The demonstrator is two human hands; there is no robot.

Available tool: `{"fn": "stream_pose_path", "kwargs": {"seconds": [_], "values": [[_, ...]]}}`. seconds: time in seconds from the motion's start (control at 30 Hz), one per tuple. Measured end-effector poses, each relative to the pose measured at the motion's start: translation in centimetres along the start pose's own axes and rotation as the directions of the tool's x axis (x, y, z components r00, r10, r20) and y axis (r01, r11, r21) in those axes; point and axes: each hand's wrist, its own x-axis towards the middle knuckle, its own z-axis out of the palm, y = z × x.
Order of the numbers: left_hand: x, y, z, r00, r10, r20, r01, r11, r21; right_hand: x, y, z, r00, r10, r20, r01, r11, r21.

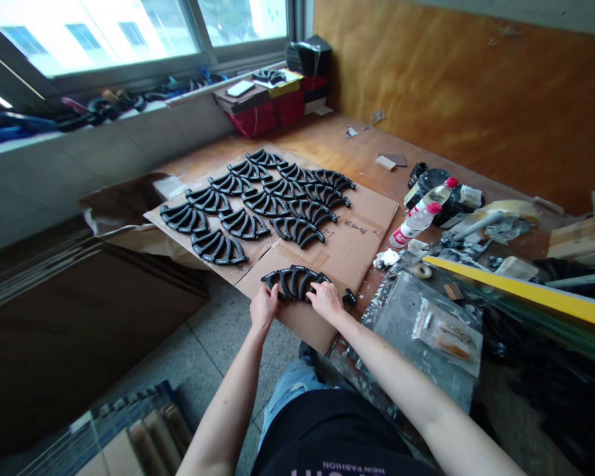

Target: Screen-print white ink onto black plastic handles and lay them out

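Both my hands are at the near edge of a flattened cardboard sheet point(344, 248). My left hand point(264, 307) grips the left end of a black ribbed arc-shaped moulded part point(293, 283), and my right hand point(326, 301) lies over its right side. The part rests on the cardboard. A small black piece point(349, 297) sticks out just right of my right hand. Further up the sheet, several similar black arc parts point(242, 225) lie in loose rows, apart from the one in my hands.
The cardboard lies on a worn wooden workbench point(337, 145). To the right are plastic bottles point(416, 223), a yellow straightedge point(520, 291) and a grey metal sheet point(416, 337). Red boxes point(252, 119) stand at the back. More black parts lie along the windowsill point(104, 109).
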Motion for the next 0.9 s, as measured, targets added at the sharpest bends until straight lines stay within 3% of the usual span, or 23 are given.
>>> {"fn": "stream_pose_path", "kwargs": {"seconds": [0.07,0.17,0.27,0.37,0.57,0.73,0.9], "values": [[-0.7,0.1,-0.2,0.997,0.030,-0.076,-0.030,1.000,0.002,-0.1,0.0,0.0,1.000,0.019,0.008,-0.019,1.000,0.004],[-2.4,0.3,0.6,0.951,0.261,-0.167,-0.259,0.965,0.039,-0.5,0.0,0.0,1.000,-0.006,0.008,0.006,1.000,0.014],[-3.1,0.7,1.7,0.896,0.422,-0.140,-0.406,0.904,0.132,-0.5,-0.1,0.3,1.000,-0.027,0.006,0.027,0.999,0.033],[-2.3,1.2,1.7,0.908,0.401,-0.124,-0.379,0.910,0.166,-0.1,-0.1,0.5,1.000,-0.021,-0.001,0.021,0.999,0.047],[-0.1,1.8,0.6,0.890,0.441,-0.117,-0.414,0.888,0.199,0.8,-0.5,0.6,1.000,-0.012,-0.011,0.013,0.995,0.096],[0.8,2.1,0.2,0.898,0.434,-0.076,-0.416,0.892,0.178,2.2,-1.5,1.1,1.000,-0.006,0.010,0.004,0.976,0.219],[5.4,2.2,-2.0,0.872,0.489,-0.028,-0.470,0.850,0.238,5.0,-4.0,2.2,1.000,-0.011,0.008,0.008,0.938,0.346]]}}
